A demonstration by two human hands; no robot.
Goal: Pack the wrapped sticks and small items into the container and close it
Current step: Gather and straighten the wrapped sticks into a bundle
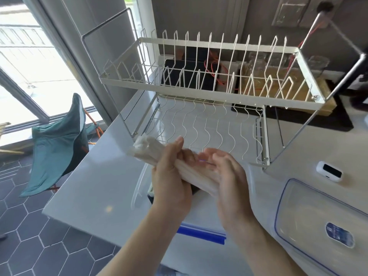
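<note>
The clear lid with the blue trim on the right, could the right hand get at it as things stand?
Probably not straight away: the right hand is pressed against the bundle of wrapped sticks that the left hand grips. The lid lies uncovered on the counter, so its path looks free once that hand lets go.

No legible text anywhere; the blue-and-white sticker on the clear lid carries print too blurred to read.

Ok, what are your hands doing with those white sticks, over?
Left hand and right hand both gripping the bundle of white wrapped sticks. Clear plastic container lid lying off on the counter. Nothing blocking.
</note>
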